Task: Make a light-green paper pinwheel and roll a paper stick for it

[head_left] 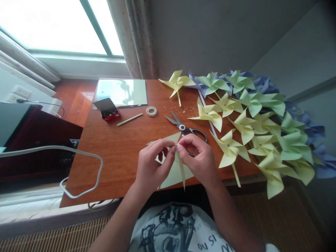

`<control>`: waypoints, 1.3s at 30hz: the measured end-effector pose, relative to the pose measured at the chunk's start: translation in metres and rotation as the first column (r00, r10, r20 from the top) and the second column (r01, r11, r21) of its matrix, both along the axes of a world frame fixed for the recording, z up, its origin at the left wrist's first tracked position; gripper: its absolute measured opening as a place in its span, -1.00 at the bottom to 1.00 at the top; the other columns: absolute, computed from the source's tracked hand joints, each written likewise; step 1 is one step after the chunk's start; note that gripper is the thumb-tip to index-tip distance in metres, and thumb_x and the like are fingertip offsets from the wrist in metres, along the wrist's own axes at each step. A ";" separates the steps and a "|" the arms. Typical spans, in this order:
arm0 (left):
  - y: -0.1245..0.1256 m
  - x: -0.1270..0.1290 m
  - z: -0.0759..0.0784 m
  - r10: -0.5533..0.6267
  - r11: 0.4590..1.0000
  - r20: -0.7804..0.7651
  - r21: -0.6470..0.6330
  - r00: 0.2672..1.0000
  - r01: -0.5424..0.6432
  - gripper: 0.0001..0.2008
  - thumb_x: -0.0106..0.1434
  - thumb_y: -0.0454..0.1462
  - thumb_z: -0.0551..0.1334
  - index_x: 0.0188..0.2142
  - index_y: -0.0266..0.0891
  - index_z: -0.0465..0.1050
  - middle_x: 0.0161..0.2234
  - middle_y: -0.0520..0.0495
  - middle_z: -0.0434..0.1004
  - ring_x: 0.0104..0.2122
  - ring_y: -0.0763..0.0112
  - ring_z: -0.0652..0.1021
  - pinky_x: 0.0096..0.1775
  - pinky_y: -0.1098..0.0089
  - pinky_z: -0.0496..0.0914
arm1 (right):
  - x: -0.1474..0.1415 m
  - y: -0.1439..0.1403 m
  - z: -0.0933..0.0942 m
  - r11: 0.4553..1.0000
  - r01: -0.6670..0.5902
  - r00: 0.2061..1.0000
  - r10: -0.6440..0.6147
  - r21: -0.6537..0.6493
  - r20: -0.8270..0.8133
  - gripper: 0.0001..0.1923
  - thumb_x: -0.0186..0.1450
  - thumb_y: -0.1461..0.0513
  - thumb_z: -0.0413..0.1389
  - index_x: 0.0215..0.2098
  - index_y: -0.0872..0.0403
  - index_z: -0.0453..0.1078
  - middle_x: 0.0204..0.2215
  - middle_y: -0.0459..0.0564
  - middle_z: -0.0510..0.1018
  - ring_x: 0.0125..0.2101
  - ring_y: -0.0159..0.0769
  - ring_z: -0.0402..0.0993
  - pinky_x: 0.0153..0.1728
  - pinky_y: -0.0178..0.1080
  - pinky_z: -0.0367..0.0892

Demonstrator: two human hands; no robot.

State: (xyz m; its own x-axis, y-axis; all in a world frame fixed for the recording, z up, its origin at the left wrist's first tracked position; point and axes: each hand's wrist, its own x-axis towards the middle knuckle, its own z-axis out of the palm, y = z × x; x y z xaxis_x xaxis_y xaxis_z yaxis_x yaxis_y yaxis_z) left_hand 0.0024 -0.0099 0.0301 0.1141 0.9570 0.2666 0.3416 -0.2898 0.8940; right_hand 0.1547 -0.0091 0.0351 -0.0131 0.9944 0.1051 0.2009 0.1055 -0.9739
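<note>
— Printed white shirt fabric [173,227] fills the bottom centre of the frame, and two bare forearms rise from it. What are the hands doing?

— Both meet at mid-frame over the desk's near edge. The left hand [153,166] is pinched shut on a pale yellow paper piece [174,171]; the right hand [198,157] is closed on the same sheet, fingertips touching the left's at the paper's centre. The sheet's pointed flaps spread up toward centre frame and down past the desk's edge.

— And just beyond the hands?

— Black-handled scissors [183,128] lie directly above the right hand, blades open and pointing upper left. Small scraps or beads [178,109], too small to tell apart, are scattered above them.

— What is further out?

— Left of the scissors sits a roll of clear tape [151,111], then a pale yellow stick [130,119] lying at a slant, then a small open red box [108,109]. A glossy green sheet [120,92] lies at the far edge of the wooden desk [115,150], catching the window light.

— And the right side of the frame?

— A heap of finished paper pinwheels [252,122], yellow and green nearest, blue at the back, overlapping from upper centre to lower right, some hanging over the desk's edge. A white cable [78,154] loops across the left.
</note>
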 end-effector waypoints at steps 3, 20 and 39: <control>0.000 0.001 0.000 0.008 0.998 0.065 -0.067 0.998 -0.003 -0.93 0.32 -0.30 0.30 -0.30 -0.27 0.54 -0.46 0.02 0.54 -0.52 0.54 0.42 -0.43 0.48 0.34 | -0.001 -0.001 -0.001 1.000 0.011 0.999 -0.012 -0.020 -0.034 -0.92 0.32 0.29 0.16 -0.36 0.05 0.43 -0.39 -0.08 0.50 -0.33 -0.28 0.46 -0.25 -0.21 0.41; 0.002 -0.002 -0.005 0.046 0.990 0.083 -0.134 0.995 -0.035 -0.91 0.33 -0.28 0.29 -0.31 -0.25 0.54 -0.46 0.02 0.53 -0.51 0.49 0.45 -0.43 0.46 0.36 | 0.021 0.006 -0.015 0.988 0.103 0.955 -0.130 0.112 0.267 -0.89 0.39 0.23 0.13 -0.15 0.02 0.49 -0.20 0.02 0.59 -0.18 -0.20 0.55 -0.14 -0.18 0.49; 0.004 -0.012 -0.003 0.055 0.995 0.043 -0.080 0.998 -0.051 -0.92 0.34 -0.29 0.29 -0.30 -0.21 0.53 -0.44 0.01 0.52 -0.49 0.49 0.44 -0.43 0.48 0.35 | 0.038 0.020 -0.051 0.991 0.105 0.612 -0.128 0.080 0.780 -0.59 0.28 0.28 0.18 0.10 0.09 0.39 -0.08 0.18 0.56 -0.08 0.06 0.53 -0.03 0.05 0.48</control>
State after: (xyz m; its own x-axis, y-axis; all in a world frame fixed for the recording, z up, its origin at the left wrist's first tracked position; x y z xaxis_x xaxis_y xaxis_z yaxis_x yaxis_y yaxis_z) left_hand -0.0100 -0.0059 0.0271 0.0525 0.9797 0.1937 0.3139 -0.2003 0.9281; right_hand 0.1929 0.0107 -0.0158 0.0138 0.9908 0.1350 0.8973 0.0473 -0.4389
